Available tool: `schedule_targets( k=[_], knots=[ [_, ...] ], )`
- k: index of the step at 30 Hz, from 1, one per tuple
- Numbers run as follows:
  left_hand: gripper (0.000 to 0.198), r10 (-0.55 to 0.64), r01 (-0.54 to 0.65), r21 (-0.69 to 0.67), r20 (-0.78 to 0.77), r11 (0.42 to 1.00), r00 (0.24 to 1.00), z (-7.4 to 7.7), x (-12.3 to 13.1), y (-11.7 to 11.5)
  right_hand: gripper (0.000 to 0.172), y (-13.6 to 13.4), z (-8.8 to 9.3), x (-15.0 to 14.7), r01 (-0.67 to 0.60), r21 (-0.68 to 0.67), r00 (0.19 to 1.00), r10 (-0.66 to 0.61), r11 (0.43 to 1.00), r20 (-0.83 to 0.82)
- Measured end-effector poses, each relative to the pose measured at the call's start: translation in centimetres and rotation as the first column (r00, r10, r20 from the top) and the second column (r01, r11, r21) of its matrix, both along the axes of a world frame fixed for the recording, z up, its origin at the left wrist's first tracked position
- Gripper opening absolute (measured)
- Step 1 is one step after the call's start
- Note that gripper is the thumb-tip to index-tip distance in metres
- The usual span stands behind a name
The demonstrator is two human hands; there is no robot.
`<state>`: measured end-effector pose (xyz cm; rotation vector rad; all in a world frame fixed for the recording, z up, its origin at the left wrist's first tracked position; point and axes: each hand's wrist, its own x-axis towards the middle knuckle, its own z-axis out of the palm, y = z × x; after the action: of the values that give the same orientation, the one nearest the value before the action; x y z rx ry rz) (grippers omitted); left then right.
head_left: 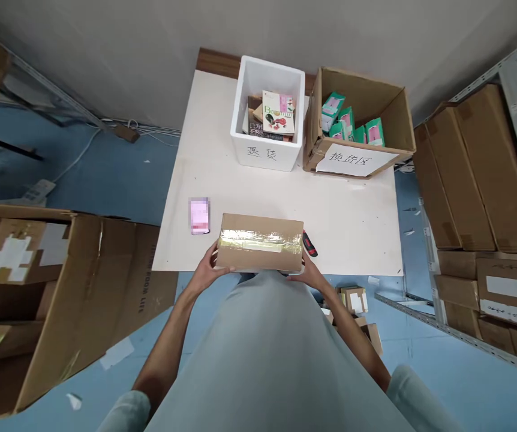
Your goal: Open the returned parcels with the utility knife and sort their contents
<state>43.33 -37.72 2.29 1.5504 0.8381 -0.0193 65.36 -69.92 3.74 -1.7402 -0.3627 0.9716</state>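
A brown cardboard box (pixel 262 255), taped along its top with shiny clear tape, is at the front edge of the white table (pixel 352 222). My left hand (pixel 207 270) grips its left end, and my right hand (pixel 310 273) grips its right end. Some fingers are hidden behind or under the box. Just beyond my right hand lies a black and red box cutter (pixel 309 243), partly covered by the box. A blurred pink-screened phone (pixel 200 216) rests on the table to the left.
At the table's back stand a white foam bin (pixel 267 153) with books and a carton (pixel 357 161) holding several green-pink packs. A large open carton (pixel 105 288) with boxes is at left. Shelves with stacked cartons (pixel 487 174) line the right. Small boxes (pixel 355 300) lie below the table.
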Motion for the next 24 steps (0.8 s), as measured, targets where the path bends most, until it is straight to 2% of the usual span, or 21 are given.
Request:
schedule_targets(
  k=[3,5,7,10,13,15,18,20,22,24],
  knots=[
    [0.124,-0.04,0.038,0.082,0.012,0.996,0.999,-1.3,0.4,0.4,0.111,0.2,-0.3,-0.6,0.077,-0.047,0.995,-0.074,0.996,0.072],
    [0.118,-0.005,0.003,0.165,0.011,0.986,1.0,-1.5,1.1,0.8,0.107,0.9,-0.1,-0.5,0.12,-0.06,0.987,-0.112,0.991,0.115],
    [0.114,0.012,-0.017,0.201,0.026,0.98,1.0,-0.9,1.9,1.4,0.104,1.6,0.5,-0.1,0.151,-0.06,0.98,-0.142,0.987,0.136],
    [0.105,-0.041,0.03,0.157,0.065,0.987,0.997,0.9,3.0,2.6,0.091,2.5,1.8,0.9,0.216,-0.037,0.97,-0.21,0.976,0.126],
    [0.084,-0.039,0.026,0.165,0.078,0.986,0.996,2.4,4.2,4.0,0.072,3.5,2.8,2.4,0.28,-0.016,0.948,-0.274,0.96,0.164],
    [0.071,-0.014,0.001,0.208,0.063,0.978,0.998,2.6,5.3,4.8,0.067,4.6,2.9,3.7,0.321,-0.057,0.927,-0.301,0.945,0.224],
    [0.072,0.025,-0.026,0.212,0.01,0.977,1.0,1.4,7.2,5.8,0.066,6.6,2.0,5.4,0.374,-0.234,0.913,-0.312,0.897,0.263],
    [0.079,0.03,-0.027,0.125,-0.019,0.992,0.999,0.1,8.1,6.0,0.069,7.7,1.0,5.9,0.38,-0.339,0.919,-0.309,0.86,0.246],
    [0.086,0.035,-0.035,0.003,-0.065,0.999,0.997,-1.0,8.1,5.9,0.072,8.1,0.1,5.7,0.367,-0.348,0.927,-0.307,0.862,0.216],
    [0.089,0.062,-0.072,-0.074,-0.121,0.995,0.991,-1.9,7.1,5.5,0.076,7.5,-0.4,4.7,0.385,-0.257,0.919,-0.343,0.886,0.194]
  ],
)
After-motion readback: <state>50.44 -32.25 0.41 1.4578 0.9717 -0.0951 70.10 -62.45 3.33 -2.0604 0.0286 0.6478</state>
